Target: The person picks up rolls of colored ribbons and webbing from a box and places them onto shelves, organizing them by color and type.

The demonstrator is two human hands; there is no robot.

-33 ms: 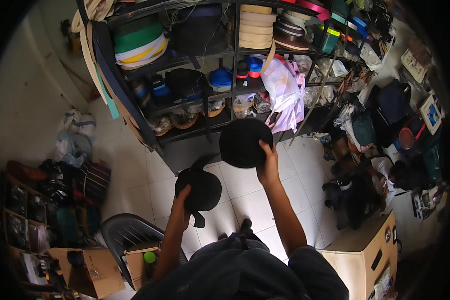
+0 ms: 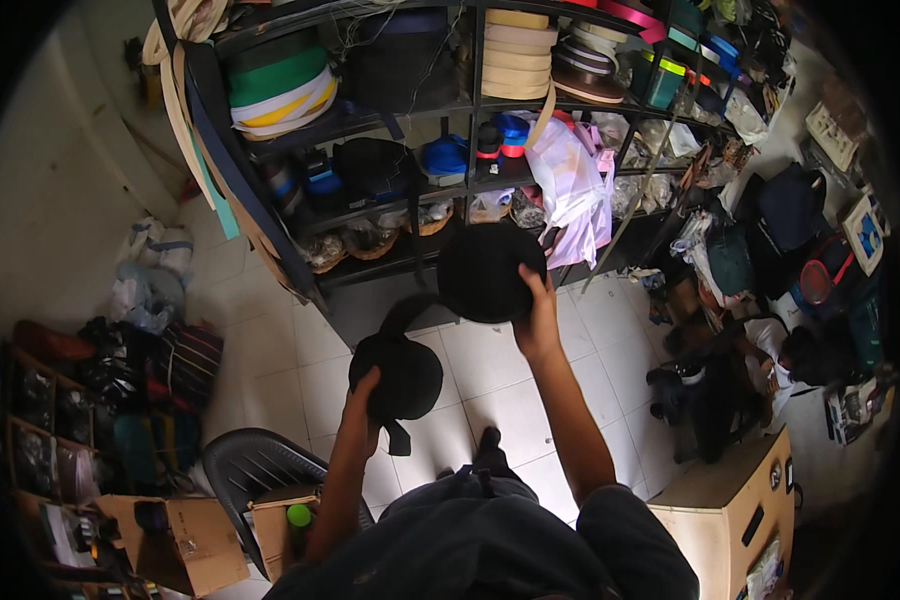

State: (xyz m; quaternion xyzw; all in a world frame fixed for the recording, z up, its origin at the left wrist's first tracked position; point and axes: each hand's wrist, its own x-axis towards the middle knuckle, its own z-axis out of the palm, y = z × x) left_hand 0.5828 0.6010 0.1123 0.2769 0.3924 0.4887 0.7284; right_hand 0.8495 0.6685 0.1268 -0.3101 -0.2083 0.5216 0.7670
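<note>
My right hand [image 2: 536, 318] is closed on the edge of a large round roll of black webbing [image 2: 488, 272], held up before the shelves. Lower and to the left, my left hand [image 2: 363, 405] grips a smaller black webbing roll [image 2: 406, 378], thumb across its near side. A short loose end [image 2: 398, 438] hangs from the smaller roll's underside. Between the two rolls a black strap [image 2: 407, 312] arches, seeming to join them. The fingers behind both rolls are hidden.
Ahead stands a black shelf rack [image 2: 370, 290] with several webbing rolls, baskets and a pale plastic bag [image 2: 570, 185]. A black chair [image 2: 255, 465] bearing a cardboard box is at lower left. A wooden cabinet [image 2: 715, 485] stands at lower right. Another person [image 2: 770, 355] is at the right.
My right hand has lifted the large roll slightly up and away from the smaller one. More of the strap between them shows. My left hand is nearly still.
</note>
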